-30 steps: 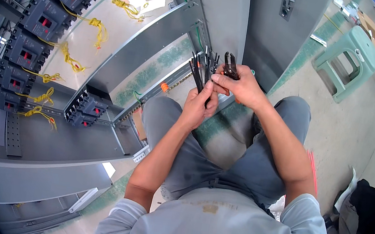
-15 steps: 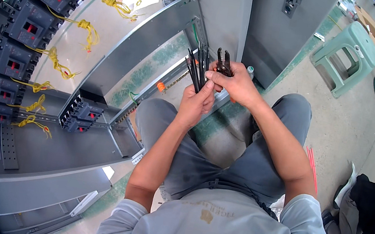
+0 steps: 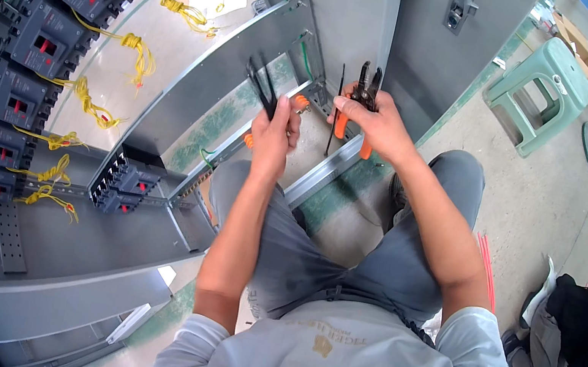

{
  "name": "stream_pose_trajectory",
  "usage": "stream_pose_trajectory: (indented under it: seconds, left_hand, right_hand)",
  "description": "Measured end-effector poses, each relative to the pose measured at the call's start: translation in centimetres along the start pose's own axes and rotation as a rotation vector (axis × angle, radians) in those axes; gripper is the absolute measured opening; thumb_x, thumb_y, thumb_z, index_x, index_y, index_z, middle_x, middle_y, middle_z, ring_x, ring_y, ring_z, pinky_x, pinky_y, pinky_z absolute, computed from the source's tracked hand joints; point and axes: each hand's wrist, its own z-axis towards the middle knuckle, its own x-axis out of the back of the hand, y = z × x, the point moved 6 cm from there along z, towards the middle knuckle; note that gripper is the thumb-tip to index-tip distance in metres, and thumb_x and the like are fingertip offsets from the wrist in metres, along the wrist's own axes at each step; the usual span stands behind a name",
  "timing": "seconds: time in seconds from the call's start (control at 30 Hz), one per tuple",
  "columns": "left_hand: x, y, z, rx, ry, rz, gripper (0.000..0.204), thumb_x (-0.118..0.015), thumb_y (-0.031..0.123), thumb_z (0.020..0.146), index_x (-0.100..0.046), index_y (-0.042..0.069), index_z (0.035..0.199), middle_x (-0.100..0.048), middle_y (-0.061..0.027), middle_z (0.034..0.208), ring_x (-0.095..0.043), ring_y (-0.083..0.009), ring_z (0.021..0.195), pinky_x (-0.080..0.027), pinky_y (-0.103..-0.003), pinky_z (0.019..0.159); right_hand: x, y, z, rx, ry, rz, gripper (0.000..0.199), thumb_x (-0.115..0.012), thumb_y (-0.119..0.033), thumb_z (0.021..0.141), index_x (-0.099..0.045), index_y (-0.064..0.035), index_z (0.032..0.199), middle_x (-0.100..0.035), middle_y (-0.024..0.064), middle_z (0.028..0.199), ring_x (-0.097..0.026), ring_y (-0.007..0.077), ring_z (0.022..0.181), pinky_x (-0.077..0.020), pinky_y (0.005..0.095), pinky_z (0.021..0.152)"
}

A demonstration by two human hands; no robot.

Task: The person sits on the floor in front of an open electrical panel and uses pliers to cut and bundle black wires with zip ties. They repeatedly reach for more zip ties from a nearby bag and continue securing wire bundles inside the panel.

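My left hand [image 3: 272,138] is closed round a small bunch of short, stiff black wires [image 3: 262,86], blurred at their upper ends, which stick up past my fingers. My right hand [image 3: 381,127] grips wire strippers [image 3: 366,146] with orange handles and dark jaws pointing up. Between the thumb and fingers of that same hand runs a single thin black wire [image 3: 330,140], roughly upright beside the tool. A gap separates the two hands, both held over the frame rail in front of my knees.
A grey metal cabinet frame [image 3: 179,81] curves along the left, carrying several circuit breakers [image 3: 43,44] with tied yellow wires [image 3: 132,42]. A cabinet door [image 3: 436,60] stands ahead. To the right are a green stool [image 3: 547,89], red rods [image 3: 486,268] and another person [image 3: 580,321].
My left hand has moved left and down with its bunch, away from my right hand. The right hand has shifted slightly right, and one black wire now shows apart in it.
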Motion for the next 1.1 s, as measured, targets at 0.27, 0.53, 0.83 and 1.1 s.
stream_pose_trajectory:
  seconds: [0.27,0.53,0.83,1.1]
  left_hand:
    - [-4.7,3.9,4.3,0.008,-0.319,-0.021,0.019,-0.074,0.02,0.093,-0.071,0.002,0.098,-0.045,0.0078,0.059,-0.033,-0.0023,0.047,-0.021,-0.023,0.043]
    - [-1.3,3.3,6.5,-0.038,-0.031,-0.325,0.014,-0.072,0.013,0.093,-0.063,0.003,0.09,-0.039,0.0081,0.059,-0.031,-0.003,0.046,-0.022,-0.023,0.042]
    - [0.5,4.1,7.4,-0.101,0.106,-0.386,0.014,-0.071,0.012,0.092,-0.06,0.004,0.088,-0.039,0.0075,0.061,-0.031,-0.003,0.047,-0.023,-0.023,0.041]
    - [0.5,5.1,8.9,-0.127,0.109,-0.379,0.016,-0.072,0.016,0.094,-0.06,0.004,0.093,-0.039,0.0073,0.061,-0.032,-0.0038,0.046,-0.023,-0.023,0.041]
  right_hand:
    - [-0.9,-0.2,1.2,-0.109,-0.069,0.171,0.02,-0.069,-0.018,0.093,-0.062,-0.0005,0.1,-0.067,0.0089,0.085,-0.069,0.0194,0.079,-0.0537,0.0336,0.077]
    - [-3.0,0.6,0.6,-0.241,-0.187,0.282,0.024,-0.073,-0.022,0.092,-0.064,-0.0016,0.1,-0.066,0.0066,0.088,-0.069,0.02,0.084,-0.0544,0.0353,0.081]
    - [-4.5,1.0,0.7,-0.071,-0.047,-0.149,0.025,-0.072,-0.027,0.095,-0.064,-0.0031,0.093,-0.066,0.0028,0.072,-0.058,0.0082,0.066,-0.0458,0.0267,0.062]
    - [-3.0,0.1,1.1,0.182,0.336,-0.359,0.026,-0.067,-0.025,0.098,-0.067,0.0006,0.094,-0.066,0.0017,0.07,-0.056,0.0099,0.062,-0.045,0.0305,0.059]
